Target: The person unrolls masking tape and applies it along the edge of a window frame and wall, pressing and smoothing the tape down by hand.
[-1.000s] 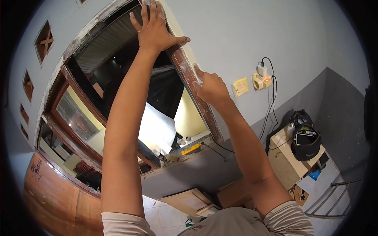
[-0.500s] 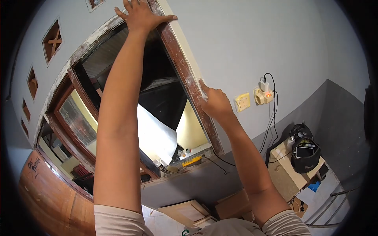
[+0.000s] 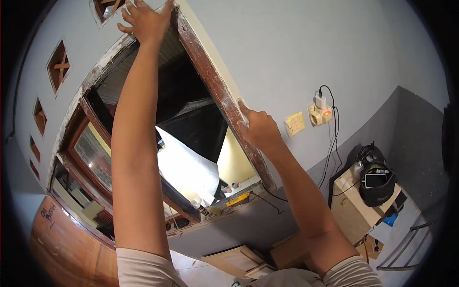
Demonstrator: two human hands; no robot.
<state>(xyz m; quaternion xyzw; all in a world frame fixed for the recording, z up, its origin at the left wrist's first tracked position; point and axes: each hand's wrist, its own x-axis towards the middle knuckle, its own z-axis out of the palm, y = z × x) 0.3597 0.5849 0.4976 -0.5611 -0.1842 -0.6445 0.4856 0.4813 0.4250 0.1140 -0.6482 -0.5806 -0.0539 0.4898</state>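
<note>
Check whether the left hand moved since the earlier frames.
Yes: the left hand has gone up and leftward in view, from the right-hand post of the window frame to about its upper right corner.

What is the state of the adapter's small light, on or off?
On: the light glows orange on the adapter, below the white charger.

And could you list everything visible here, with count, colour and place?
Window frame: 1, worn brown, centre-left
Vents: 5, brown, left side
Light switch: 1, yellowish, right of frame
Plug adapter: 1, cream, beside switch
Charger: 1, white, in adapter
Cables: uncounted, black, below adapter
Tool: 1, yellow, on sill
Sheet: 1, white, beyond frame
Cabinet: 1, pale, lower right
Bag: 1, black, on cabinet
Panel: 1, orange-brown, lower left
Rack: 1, grey, lower right
Sleeves: 2, beige, bottom
Left hand: 1, bare, frame's top
Right hand: 1, bare, frame's right side
</note>
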